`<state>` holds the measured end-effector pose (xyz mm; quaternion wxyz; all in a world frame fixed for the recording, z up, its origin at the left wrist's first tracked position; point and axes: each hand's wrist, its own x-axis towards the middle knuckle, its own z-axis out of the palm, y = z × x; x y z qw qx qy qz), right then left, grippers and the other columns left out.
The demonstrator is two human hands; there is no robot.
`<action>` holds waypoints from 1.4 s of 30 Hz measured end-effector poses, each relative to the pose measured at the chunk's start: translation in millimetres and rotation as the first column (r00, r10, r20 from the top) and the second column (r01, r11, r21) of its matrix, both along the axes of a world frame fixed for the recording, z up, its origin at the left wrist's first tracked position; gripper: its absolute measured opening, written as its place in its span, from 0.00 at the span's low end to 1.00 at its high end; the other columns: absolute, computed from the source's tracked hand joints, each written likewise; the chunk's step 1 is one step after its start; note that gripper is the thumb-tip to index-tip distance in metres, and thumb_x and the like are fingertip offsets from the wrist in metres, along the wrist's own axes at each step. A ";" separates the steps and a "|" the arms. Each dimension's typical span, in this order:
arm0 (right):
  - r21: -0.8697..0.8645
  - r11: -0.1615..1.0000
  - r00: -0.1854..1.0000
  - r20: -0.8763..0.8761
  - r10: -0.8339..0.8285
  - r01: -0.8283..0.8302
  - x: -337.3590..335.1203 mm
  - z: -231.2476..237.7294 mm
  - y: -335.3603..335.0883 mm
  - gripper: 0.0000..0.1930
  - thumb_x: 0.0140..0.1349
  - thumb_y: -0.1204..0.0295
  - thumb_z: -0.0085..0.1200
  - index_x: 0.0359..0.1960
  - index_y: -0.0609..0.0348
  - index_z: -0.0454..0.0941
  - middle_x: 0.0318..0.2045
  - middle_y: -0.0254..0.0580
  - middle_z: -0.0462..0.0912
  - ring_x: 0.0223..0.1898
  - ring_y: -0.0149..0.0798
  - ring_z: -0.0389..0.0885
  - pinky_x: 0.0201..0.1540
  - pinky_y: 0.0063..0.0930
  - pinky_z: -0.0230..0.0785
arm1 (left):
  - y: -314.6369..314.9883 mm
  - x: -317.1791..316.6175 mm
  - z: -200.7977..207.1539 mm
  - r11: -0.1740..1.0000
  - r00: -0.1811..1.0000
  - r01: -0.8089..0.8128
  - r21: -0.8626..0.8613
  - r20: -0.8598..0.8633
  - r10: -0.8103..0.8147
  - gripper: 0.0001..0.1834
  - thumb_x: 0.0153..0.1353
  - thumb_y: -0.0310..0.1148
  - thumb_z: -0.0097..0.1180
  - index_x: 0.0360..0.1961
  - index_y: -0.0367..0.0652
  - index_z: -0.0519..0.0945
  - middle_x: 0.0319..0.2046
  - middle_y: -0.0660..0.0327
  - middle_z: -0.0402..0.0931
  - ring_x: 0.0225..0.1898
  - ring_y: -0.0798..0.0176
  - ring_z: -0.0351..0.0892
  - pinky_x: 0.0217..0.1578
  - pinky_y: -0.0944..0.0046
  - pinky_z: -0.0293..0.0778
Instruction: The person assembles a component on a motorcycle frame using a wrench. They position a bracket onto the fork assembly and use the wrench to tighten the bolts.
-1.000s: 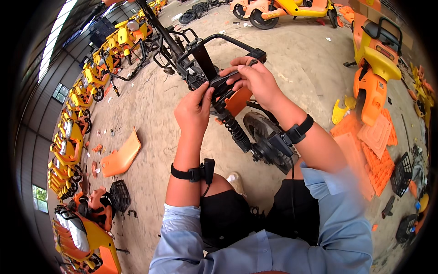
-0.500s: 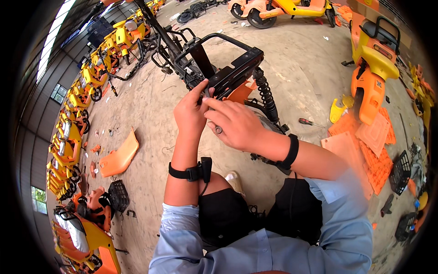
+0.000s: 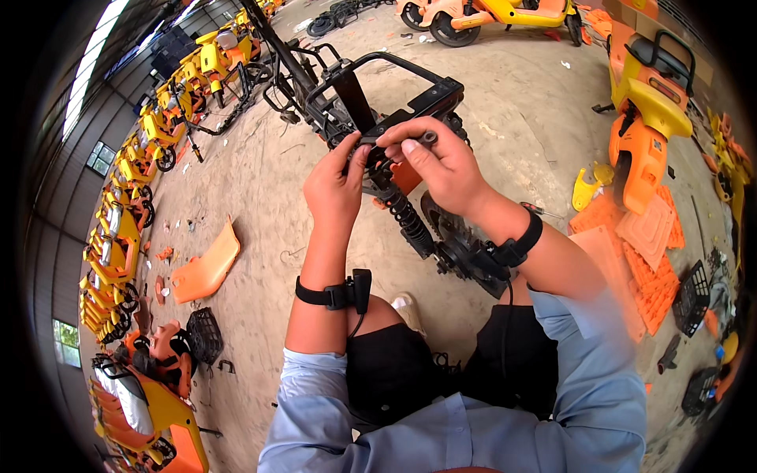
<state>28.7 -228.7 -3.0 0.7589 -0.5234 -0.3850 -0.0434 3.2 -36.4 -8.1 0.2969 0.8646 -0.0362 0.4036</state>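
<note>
My right fingers (image 3: 412, 129) hold a dark, round-ended metal tool (image 3: 428, 138) — likely stiff, best gripped mid-shaft — left fingers (image 3: 344, 151) narrow, grip unclear.

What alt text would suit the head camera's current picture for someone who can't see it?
A person's left hand and right hand nearly meet at a stripped black two-wheeler frame, the right holding a dark tool. An orange panel lies on the floor to the left, with yellow scooters lined up beyond.
</note>
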 end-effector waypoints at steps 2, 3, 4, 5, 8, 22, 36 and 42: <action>0.031 0.999 0.994 -0.109 0.024 -0.021 18.1 3.7 -10.4 0.10 0.78 0.74 0.44 0.54 0.63 0.75 0.50 0.41 0.84 0.49 0.31 0.82 0.53 0.29 0.77 | -3.1 1.7 2.3 1.000 1.000 -0.015 0.008 -0.025 0.016 0.15 0.67 0.38 0.69 0.52 0.46 0.89 0.27 0.58 0.85 0.26 0.70 0.80 0.30 0.67 0.75; 0.042 0.998 0.986 -0.157 0.048 -0.041 24.0 5.6 -13.5 0.11 0.78 0.73 0.44 0.54 0.64 0.75 0.49 0.43 0.85 0.48 0.31 0.82 0.52 0.29 0.78 | -2.3 2.6 1.8 1.000 1.000 -0.009 0.010 -0.006 0.009 0.15 0.67 0.39 0.69 0.52 0.47 0.89 0.26 0.58 0.84 0.25 0.70 0.80 0.29 0.67 0.75; 0.054 0.997 0.976 -0.205 0.071 -0.061 28.5 7.5 -16.0 0.11 0.78 0.73 0.43 0.53 0.64 0.75 0.49 0.45 0.85 0.46 0.32 0.83 0.51 0.29 0.79 | -1.9 3.5 0.5 1.000 1.000 -0.002 0.013 0.012 0.002 0.15 0.67 0.39 0.69 0.52 0.47 0.90 0.25 0.59 0.84 0.25 0.69 0.79 0.29 0.67 0.74; 0.070 0.995 0.965 -0.247 0.093 -0.078 32.0 8.7 -17.8 0.11 0.77 0.73 0.43 0.53 0.64 0.75 0.49 0.45 0.85 0.45 0.32 0.84 0.50 0.29 0.79 | -1.4 3.8 -0.2 1.000 1.000 0.004 0.015 0.029 -0.005 0.15 0.67 0.40 0.69 0.52 0.48 0.90 0.25 0.59 0.83 0.24 0.69 0.79 0.28 0.67 0.74; 0.112 0.987 0.930 -0.340 0.144 -0.112 41.5 8.8 -22.0 0.11 0.76 0.73 0.42 0.53 0.64 0.75 0.48 0.47 0.85 0.42 0.33 0.85 0.47 0.28 0.81 | -4.3 1.5 1.8 0.997 0.999 -0.014 0.072 0.030 0.012 0.15 0.67 0.40 0.69 0.52 0.48 0.90 0.24 0.59 0.83 0.23 0.69 0.78 0.27 0.67 0.73; -0.045 0.843 0.633 0.682 -0.367 0.537 -24.8 -16.9 14.4 0.07 0.69 0.73 0.57 0.46 0.58 0.76 0.50 0.42 0.81 0.45 0.45 0.83 0.45 0.34 0.78 | -6.1 1.6 1.4 0.999 0.999 0.050 0.019 -0.017 -0.050 0.16 0.66 0.35 0.69 0.54 0.51 0.88 0.21 0.59 0.80 0.21 0.73 0.73 0.25 0.67 0.71; 0.030 0.994 0.992 0.068 -0.105 0.103 -21.7 6.4 13.2 0.11 0.76 0.74 0.47 0.56 0.64 0.73 0.43 0.43 0.85 0.41 0.33 0.83 0.47 0.28 0.78 | 2.8 3.8 -4.8 0.999 0.995 0.032 0.029 0.095 -0.034 0.12 0.67 0.35 0.66 0.51 0.50 0.89 0.32 0.57 0.87 0.30 0.62 0.86 0.33 0.65 0.79; 0.082 0.995 0.967 -0.252 -0.036 0.059 29.8 4.5 -10.5 0.14 0.76 0.74 0.43 0.59 0.67 0.69 0.46 0.46 0.85 0.39 0.29 0.83 0.43 0.26 0.79 | -2.7 1.6 4.1 0.993 1.000 -0.020 0.113 0.010 0.019 0.14 0.70 0.41 0.65 0.53 0.50 0.89 0.28 0.57 0.86 0.28 0.65 0.86 0.30 0.65 0.77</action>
